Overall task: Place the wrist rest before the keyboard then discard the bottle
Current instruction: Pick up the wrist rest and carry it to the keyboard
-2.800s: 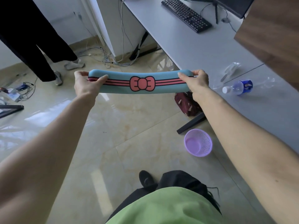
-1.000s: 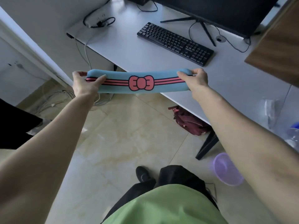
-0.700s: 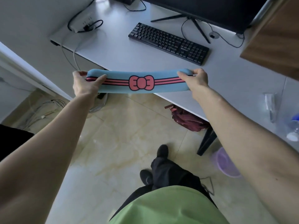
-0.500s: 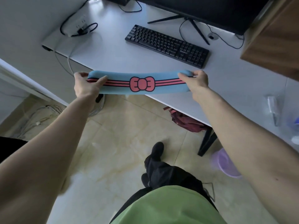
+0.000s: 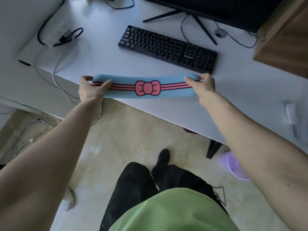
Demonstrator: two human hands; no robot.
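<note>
A long blue wrist rest (image 5: 145, 88) with pink stripes and a pink bow is held level in the air over the front edge of the grey desk (image 5: 103, 60). My left hand (image 5: 90, 90) grips its left end and my right hand (image 5: 202, 85) grips its right end. The black keyboard (image 5: 168, 49) lies on the desk beyond the wrist rest, angled down to the right, with bare desk between them. The bottle is out of view.
A black monitor (image 5: 216, 9) on a thin stand sits behind the keyboard. A power strip (image 5: 58, 34) with cables lies at the desk's left. A brown wooden panel (image 5: 286, 39) is at right. A clear wrapper (image 5: 290, 114) lies on the desk. A purple basket (image 5: 231, 165) stands on the floor.
I have stepped closer to the desk, and the wrist rest, held in both hands throughout, has moved forward from over the floor to over the desk's front edge. The bottle has left the view.
</note>
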